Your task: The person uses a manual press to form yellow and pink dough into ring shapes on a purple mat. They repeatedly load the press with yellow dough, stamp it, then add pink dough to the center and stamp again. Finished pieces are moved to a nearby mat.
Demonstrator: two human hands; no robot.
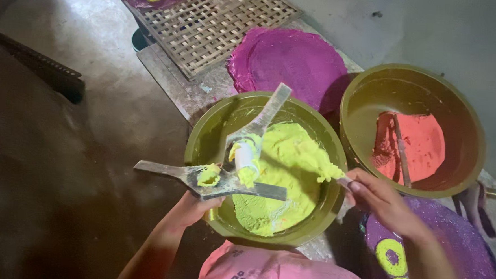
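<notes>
The left hand grips a stiff metal mould from below while the right hand pinches a scraper carrying soft, crumbly yellow-green paste, probably best held by its flat arms.

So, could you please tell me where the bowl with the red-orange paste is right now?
In the head view, the olive-green round bowl of red-orange paste sits at the right, beside the bowl of yellow-green paste and behind the right hand.
</notes>
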